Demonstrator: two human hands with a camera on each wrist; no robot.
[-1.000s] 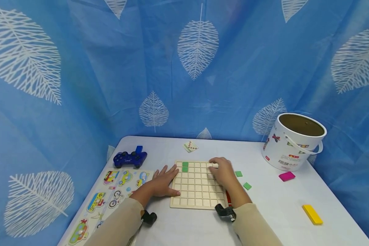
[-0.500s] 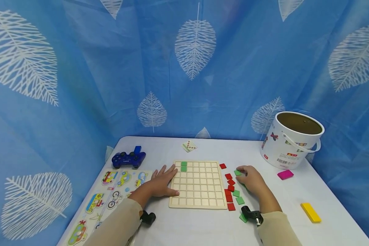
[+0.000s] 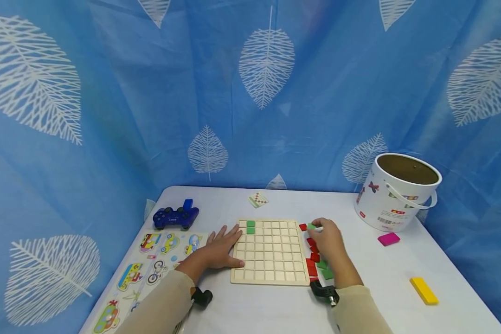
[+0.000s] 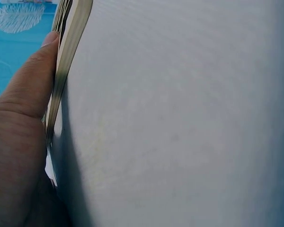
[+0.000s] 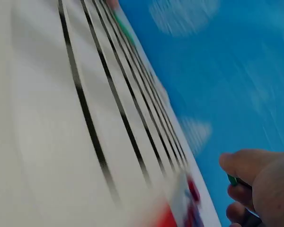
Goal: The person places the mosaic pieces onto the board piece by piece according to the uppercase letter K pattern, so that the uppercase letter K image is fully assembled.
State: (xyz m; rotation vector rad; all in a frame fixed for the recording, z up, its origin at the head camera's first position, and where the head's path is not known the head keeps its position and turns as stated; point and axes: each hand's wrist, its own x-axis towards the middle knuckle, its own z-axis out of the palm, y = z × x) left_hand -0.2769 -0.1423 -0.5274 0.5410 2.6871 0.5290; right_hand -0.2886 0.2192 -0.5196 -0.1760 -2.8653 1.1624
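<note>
Seen from the head camera, a person's right hand (image 3: 327, 241) pinches a small green tile (image 3: 311, 227) between thumb and fingertip just off the right edge of a wooden grid board (image 3: 269, 252), above a loose scatter of red and green tiles (image 3: 316, 263) lying on the white table (image 3: 401, 287); two green tiles (image 3: 251, 227) already sit in cells near the board's far left corner. The tile looks thin, stiff and very light, likely smooth enough to slip, so a hold on its opposite edges seems the surest grip. The left hand (image 3: 220, 249) lies flat with straight fingers, thumb along the board's left edge, apparently steadying it. A blue game controller (image 3: 176, 215), a vehicle puzzle (image 3: 150, 264), a white bucket (image 3: 396, 194), a pink block (image 3: 388, 239) and a yellow block (image 3: 424, 290) lie well apart from the work. From the left wrist camera, the left hand (image 4: 21, 137) is seen pressed against the board's edge (image 4: 68, 52), fingers straight, nothing gripped. The right wrist camera's view is blurred by motion: the board's grid lines (image 5: 90, 123) streak past, and the right hand (image 5: 262, 184) shows curled fingers closed on a sliver of the green tile (image 5: 233, 180).
</note>
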